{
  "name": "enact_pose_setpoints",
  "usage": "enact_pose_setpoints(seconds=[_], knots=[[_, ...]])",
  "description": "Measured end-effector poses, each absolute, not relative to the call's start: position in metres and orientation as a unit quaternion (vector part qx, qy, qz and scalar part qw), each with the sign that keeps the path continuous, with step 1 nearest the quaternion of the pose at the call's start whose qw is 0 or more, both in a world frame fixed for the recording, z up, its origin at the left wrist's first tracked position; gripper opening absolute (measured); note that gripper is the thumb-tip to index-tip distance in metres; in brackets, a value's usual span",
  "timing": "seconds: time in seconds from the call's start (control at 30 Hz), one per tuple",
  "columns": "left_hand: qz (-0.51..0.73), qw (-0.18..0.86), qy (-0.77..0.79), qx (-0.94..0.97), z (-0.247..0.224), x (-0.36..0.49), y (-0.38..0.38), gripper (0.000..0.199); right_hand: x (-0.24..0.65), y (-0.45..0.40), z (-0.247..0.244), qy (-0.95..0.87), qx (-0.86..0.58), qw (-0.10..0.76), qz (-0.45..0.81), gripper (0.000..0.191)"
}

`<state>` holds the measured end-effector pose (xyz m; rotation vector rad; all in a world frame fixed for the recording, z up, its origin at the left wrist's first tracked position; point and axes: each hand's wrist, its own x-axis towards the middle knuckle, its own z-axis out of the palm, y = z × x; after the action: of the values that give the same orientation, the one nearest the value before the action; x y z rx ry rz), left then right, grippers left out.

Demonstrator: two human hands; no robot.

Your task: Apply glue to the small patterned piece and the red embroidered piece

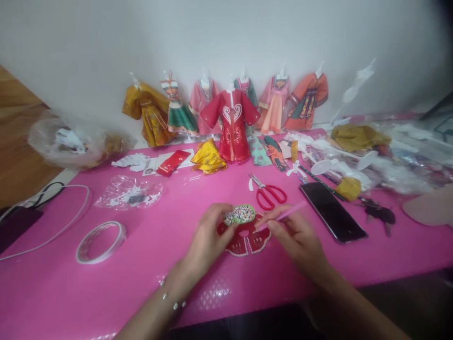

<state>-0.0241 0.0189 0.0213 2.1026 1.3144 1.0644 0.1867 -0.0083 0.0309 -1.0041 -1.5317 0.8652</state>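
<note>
My left hand (214, 231) grips a small green-rimmed oval tray (239, 215) full of tiny multicoloured beads, thumb in front and fingers behind. Under and in front of it lies a red doll-size collar piece (244, 243), edged with white beads. In my right hand (295, 233) is a thin pink pen-like stick (283, 215), pinched between thumb and fingers, its tip over the right side of the red piece. Whether the tip touches the cloth cannot be made out. Just beyond my hands rest red-handled scissors (267, 191).
A black phone (332, 211) and keys (378, 212) lie to the right. On the left are a tape roll (101, 242) and a plastic bag of white pieces (129, 193). Several dressed miniature mannequins line the wall, a red robe (231, 123) foremost. Plastic packets (403, 160) crowd the right back.
</note>
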Motion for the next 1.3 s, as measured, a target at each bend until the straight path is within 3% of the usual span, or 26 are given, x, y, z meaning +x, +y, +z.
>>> enact_pose_setpoints(seconds=[0.3,0.73,1.1,1.3], knots=[[0.370,0.221,0.544,0.720,0.025,-0.046,0.027,0.022,0.187,0.002,0.013,-0.627,-0.455,0.521,0.358,0.010],[0.311,0.185,0.616,0.700,-0.009,-0.092,0.030,0.030,0.204,-0.006,-0.006,-0.742,-0.485,0.394,0.242,0.005],[0.334,0.121,0.550,0.756,-0.014,-0.098,0.027,0.023,0.213,-0.013,-0.016,-0.736,-0.492,0.399,0.238,0.008],[0.338,0.141,0.385,0.847,0.000,-0.088,0.018,0.018,0.212,-0.014,-0.015,-0.736,-0.491,0.389,0.258,0.008]])
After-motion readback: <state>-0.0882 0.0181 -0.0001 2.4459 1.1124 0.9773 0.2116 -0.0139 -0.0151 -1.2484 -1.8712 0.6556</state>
